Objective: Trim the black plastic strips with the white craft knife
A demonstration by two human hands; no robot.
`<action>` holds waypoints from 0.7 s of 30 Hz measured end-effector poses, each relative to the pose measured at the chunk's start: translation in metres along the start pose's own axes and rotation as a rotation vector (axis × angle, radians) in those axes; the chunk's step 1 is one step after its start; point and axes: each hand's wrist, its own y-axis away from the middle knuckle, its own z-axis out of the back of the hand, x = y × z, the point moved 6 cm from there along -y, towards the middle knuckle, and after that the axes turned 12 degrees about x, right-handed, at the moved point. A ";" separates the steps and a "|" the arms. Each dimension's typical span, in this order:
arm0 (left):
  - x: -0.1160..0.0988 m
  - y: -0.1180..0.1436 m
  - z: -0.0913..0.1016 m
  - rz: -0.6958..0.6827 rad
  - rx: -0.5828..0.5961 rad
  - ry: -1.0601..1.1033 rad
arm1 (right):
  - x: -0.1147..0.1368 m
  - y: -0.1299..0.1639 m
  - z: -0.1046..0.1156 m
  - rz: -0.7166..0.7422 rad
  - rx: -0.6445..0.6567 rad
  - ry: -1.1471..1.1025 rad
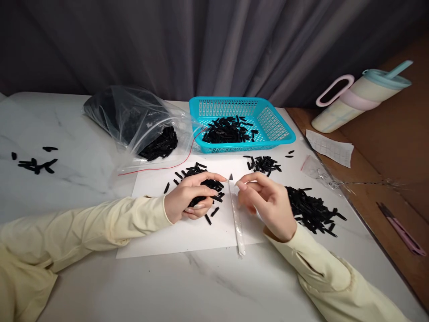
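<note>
At the centre of the frame, the left hand [189, 198] is cupped around a bunch of small black sticks [209, 184] over the white sheet [187, 237]. The right hand [268, 201] pinches one end of a thin white tube [236, 219], fingers narrow. The sticks look light, stiff and slippery; the tube seems soft, best pinched near its open top.

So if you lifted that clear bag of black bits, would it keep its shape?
Probably not. The bag is thin, crinkled film, so it would likely sag. Its mouth looks open beside the basket, so black pieces might spill.
</note>
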 end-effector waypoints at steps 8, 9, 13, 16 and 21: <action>0.005 0.000 0.000 0.014 0.034 0.032 | 0.001 0.004 -0.012 -0.076 0.051 1.298; 0.005 0.000 0.000 0.020 0.040 0.035 | 0.000 0.003 -0.016 -0.081 0.082 1.346; 0.006 -0.001 -0.001 0.045 0.054 0.048 | -0.002 0.002 -0.014 -0.055 0.171 1.284; 0.006 -0.002 -0.002 0.054 0.062 0.056 | 0.007 0.006 0.010 0.039 0.075 0.986; 0.005 -0.001 -0.003 0.059 0.064 0.066 | 0.020 0.021 0.056 0.126 -0.153 0.621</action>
